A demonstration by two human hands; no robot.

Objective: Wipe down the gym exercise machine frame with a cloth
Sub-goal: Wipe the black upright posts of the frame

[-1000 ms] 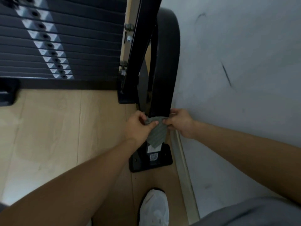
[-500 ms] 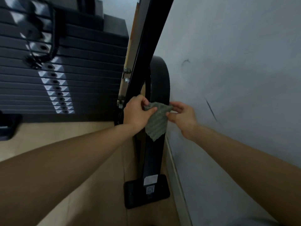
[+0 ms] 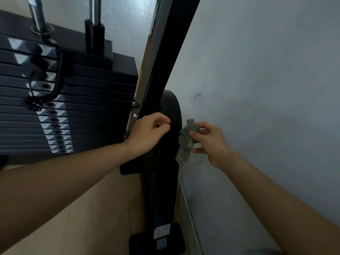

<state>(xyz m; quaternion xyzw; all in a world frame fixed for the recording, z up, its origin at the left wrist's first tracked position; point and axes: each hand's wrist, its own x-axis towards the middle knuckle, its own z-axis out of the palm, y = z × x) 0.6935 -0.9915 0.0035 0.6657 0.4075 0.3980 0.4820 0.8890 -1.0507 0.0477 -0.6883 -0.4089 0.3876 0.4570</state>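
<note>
Head view, wiping of the machine frame. The grey-green ribbed cloth is now held by the right hand alone; half a second earlier it was stretched between both hands, and a second earlier it was wrapped by both round the foot of the black metal upright post, close to the black base plate. The cloth is seen bunched and hanging just beside the post, on the side of the pale grey wall, pinched between the thumb and the curled fingers of the right hand. The left hand is shown against the front of the post, its fingers curled and the thumb laid to the forefinger, with nothing visibly held; contact with the post cannot be told.

The release is judged to mark the end of one two-handed pass up the lower post, with the cloth being regathered for a further stroke; the upper post is judged to remain to be wiped.

The black weight stack and the light wooden floor are shown at the left. No container is seen in the view.
</note>
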